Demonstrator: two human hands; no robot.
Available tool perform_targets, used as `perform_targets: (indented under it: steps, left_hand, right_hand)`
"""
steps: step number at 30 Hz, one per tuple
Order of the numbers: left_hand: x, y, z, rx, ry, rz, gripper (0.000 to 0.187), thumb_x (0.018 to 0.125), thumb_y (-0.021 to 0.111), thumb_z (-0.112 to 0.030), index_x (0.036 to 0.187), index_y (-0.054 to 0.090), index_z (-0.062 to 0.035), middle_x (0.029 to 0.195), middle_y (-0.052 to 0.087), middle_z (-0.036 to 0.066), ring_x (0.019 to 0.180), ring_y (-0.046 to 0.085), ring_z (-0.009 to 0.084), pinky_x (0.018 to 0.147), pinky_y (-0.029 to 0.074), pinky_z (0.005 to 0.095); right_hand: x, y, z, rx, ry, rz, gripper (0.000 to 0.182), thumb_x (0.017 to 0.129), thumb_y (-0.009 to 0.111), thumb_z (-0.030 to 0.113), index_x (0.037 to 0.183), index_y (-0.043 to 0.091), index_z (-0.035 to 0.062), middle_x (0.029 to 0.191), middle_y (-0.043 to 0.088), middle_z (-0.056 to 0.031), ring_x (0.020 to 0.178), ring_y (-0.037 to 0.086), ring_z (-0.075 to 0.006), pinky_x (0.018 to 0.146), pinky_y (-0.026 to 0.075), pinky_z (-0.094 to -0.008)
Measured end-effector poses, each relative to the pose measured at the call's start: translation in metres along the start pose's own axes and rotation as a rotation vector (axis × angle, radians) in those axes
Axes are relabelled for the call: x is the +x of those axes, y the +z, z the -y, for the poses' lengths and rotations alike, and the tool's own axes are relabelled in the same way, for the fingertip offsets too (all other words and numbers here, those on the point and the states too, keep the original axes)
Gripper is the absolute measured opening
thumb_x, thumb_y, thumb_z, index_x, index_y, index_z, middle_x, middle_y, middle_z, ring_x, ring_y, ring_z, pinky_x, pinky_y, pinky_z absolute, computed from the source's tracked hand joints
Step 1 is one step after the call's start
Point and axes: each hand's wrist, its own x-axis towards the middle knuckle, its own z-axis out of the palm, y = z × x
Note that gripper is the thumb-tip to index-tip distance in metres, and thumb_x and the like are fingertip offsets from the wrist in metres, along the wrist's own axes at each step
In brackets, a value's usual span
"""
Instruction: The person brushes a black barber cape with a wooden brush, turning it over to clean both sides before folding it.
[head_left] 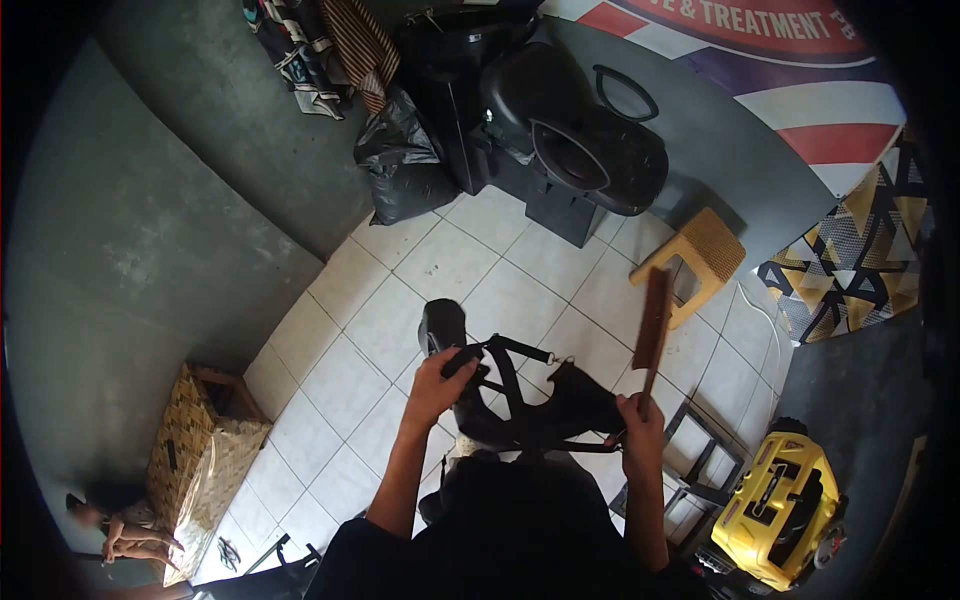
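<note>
My left hand (437, 388) is closed on one end of a black strapped item (515, 385), which looks like a bag or holster with metal clips. The item hangs in front of my body, its straps spread between my hands. In my right hand (640, 425) is a long brown brush (654, 320), gripped by its thin handle and pointing up and away from me. A strap of the black item runs close to the right fingers. Beyond my left hand a black shoe (442, 322) rests on the tiles, partly covered by the item.
A black salon wash chair (570, 130) stands ahead beside a black plastic bag (405, 170). At right are a tan stool (705, 250), a grey frame (700, 455) and a yellow toy car (785, 505). A woven box (200, 445) and a seated person (135, 535) are at left.
</note>
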Motion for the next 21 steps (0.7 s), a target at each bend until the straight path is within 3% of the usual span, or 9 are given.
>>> perform_targets:
  steps: [3,5,9,10,11,13,14,18,21]
  left_hand:
    - [-0.003,-0.002,-0.014,0.272,0.169,-0.051,0.027,0.076,0.066,-0.02,0.094,0.063,-0.0004,0.082,0.06,0.014,0.069,0.06,0.0215,0.062,0.047,0.0283]
    - [-0.004,0.004,-0.014,0.337,0.44,-0.228,0.024,0.076,0.064,-0.015,0.094,0.062,0.0005,0.08,0.058,0.018,0.07,0.061,0.0296,0.06,0.048,0.0323]
    - [-0.015,0.003,-0.05,0.514,0.335,-0.313,0.017,0.081,0.054,-0.007,0.095,0.058,0.0013,0.07,0.058,0.019,0.061,0.06,0.0335,0.056,0.048,0.0336]
    - [-0.02,0.001,-0.068,0.393,0.296,-0.268,0.014,0.085,0.051,-0.01,0.093,0.055,0.0017,0.063,0.057,0.013,0.052,0.059,0.0256,0.051,0.047,0.0306]
    - [-0.023,-0.001,-0.084,0.396,0.291,-0.275,0.014,0.085,0.051,-0.01,0.093,0.055,0.0017,0.063,0.057,0.013,0.052,0.059,0.0256,0.051,0.047,0.0306]
    - [-0.025,-0.005,-0.107,-0.022,0.242,-0.02,0.017,0.091,0.046,-0.015,0.09,0.053,0.001,0.062,0.056,0.006,0.054,0.055,0.0121,0.053,0.045,0.0229]
    - [-0.023,-0.005,-0.108,-0.212,0.252,0.062,0.018,0.091,0.048,-0.018,0.087,0.051,-0.0003,0.069,0.056,0.003,0.059,0.051,0.0067,0.053,0.043,0.0213]
    - [-0.035,-0.002,-0.139,0.027,0.404,0.067,0.016,0.082,0.062,-0.01,0.09,0.052,-0.0021,0.061,0.051,-0.002,0.06,0.048,0.0048,0.056,0.04,0.0198]
    - [-0.04,-0.004,-0.135,0.003,0.476,0.244,0.025,0.071,0.055,0.009,0.094,0.052,-0.0025,0.079,0.053,0.003,0.074,0.053,0.0084,0.066,0.044,0.0234]
  right_hand:
    - [-0.006,0.007,-0.01,0.035,0.096,0.114,0.02,0.082,0.062,0.015,0.078,0.043,0.0093,0.071,0.045,0.0001,0.058,0.047,-0.0081,0.037,0.047,-0.0243]
    - [-0.013,0.02,-0.009,0.073,0.114,0.17,0.018,0.083,0.059,0.014,0.078,0.043,0.0092,0.07,0.043,0.0012,0.054,0.046,-0.0081,0.037,0.047,-0.0242]
    - [-0.021,0.03,-0.012,0.101,0.124,0.402,0.014,0.085,0.054,0.01,0.081,0.041,0.0073,0.081,0.046,-0.0021,0.069,0.051,-0.0104,0.052,0.053,-0.028]
    - [-0.018,0.027,-0.02,0.095,0.164,0.483,0.013,0.086,0.052,0.009,0.082,0.041,0.0059,0.09,0.049,-0.0061,0.08,0.055,-0.0136,0.065,0.054,-0.0314]
    - [-0.019,0.029,-0.027,0.094,0.168,0.491,0.013,0.086,0.052,0.009,0.082,0.041,0.0059,0.09,0.049,-0.0061,0.08,0.055,-0.0136,0.065,0.054,-0.0314]
    - [-0.021,0.039,-0.034,0.206,0.204,0.594,0.019,0.086,0.053,0.007,0.104,0.047,0.0002,0.09,0.052,-0.0058,0.081,0.053,-0.0119,0.075,0.051,-0.0317]
    - [-0.021,0.044,-0.033,0.206,0.205,0.603,0.019,0.086,0.053,0.007,0.104,0.047,0.0002,0.09,0.052,-0.0058,0.081,0.053,-0.0119,0.075,0.051,-0.0317]
    - [-0.014,0.053,-0.021,0.125,0.106,0.743,0.03,0.085,0.053,0.005,0.114,0.045,-0.0009,0.11,0.051,-0.01,0.098,0.051,-0.0151,0.09,0.042,-0.0328]
    - [0.001,0.049,-0.012,-0.008,-0.074,0.675,0.029,0.085,0.053,0.005,0.112,0.046,-0.0003,0.119,0.049,-0.0117,0.107,0.048,-0.0153,0.093,0.038,-0.0317]
